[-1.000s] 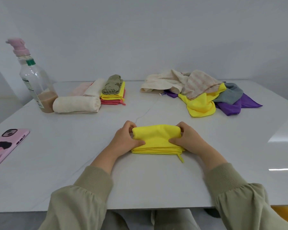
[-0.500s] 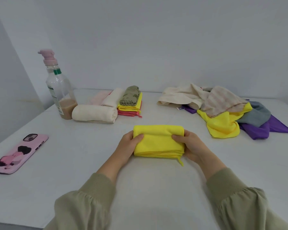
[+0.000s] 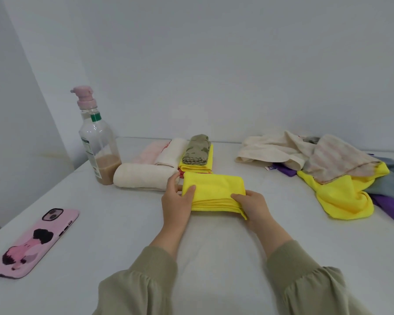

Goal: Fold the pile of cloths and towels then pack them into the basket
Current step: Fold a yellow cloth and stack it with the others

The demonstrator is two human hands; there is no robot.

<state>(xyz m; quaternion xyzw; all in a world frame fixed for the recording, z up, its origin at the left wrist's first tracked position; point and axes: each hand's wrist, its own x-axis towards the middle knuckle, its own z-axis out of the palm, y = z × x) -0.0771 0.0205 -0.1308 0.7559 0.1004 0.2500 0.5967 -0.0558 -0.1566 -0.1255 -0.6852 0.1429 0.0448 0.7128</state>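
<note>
both hands, left hand (image 3: pixel 176 201) and right hand (image 3: pixel 251 204), pinch the folded yellow cloth (image 3: pixel 214 192) at its ends (thumbs on top). keep it flat, set it by the folded stack (image 3: pixel 197 159).

The head-worn wide-angle camera looked forward and down across the white table (image 3: pixel 123 235), close above the person's sleeves (image 3: pixel 141 287) at six o'clock; the yellow cloth (image 3: pixel 214 192) sat mid-frame, the wall (image 3: pixel 214 64) filled twelve o'clock.
</note>
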